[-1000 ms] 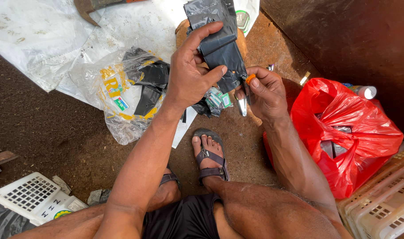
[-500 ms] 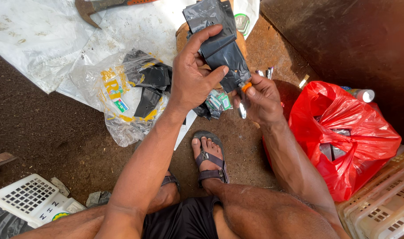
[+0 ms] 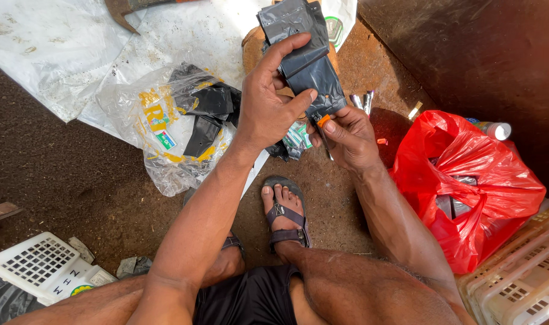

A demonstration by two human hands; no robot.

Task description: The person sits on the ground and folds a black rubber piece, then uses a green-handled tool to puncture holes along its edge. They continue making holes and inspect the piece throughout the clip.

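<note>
Bare brown dirt ground (image 3: 64, 174), outdoors. Crumpled black plastic pouch (image 3: 307, 63) upright, long axis toward top edge. Pinched by left hand (image 3: 268, 108); right hand (image 3: 346, 135) closed on orange-handled blade (image 3: 322, 123) (at pouch base).

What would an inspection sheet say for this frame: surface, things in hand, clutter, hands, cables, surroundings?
Surface: bare brown ground, partly under a white sheet.
Things in hand: black plastic pouch; small orange-handled blade at its lower edge.
Clutter: clear bag of black pouches, red plastic bag, white crates.
Hands: left hand grips the pouch; right hand pinches the blade.
Cables: nothing seen.
Surroundings: sandalled foot, dark wall.
</note>
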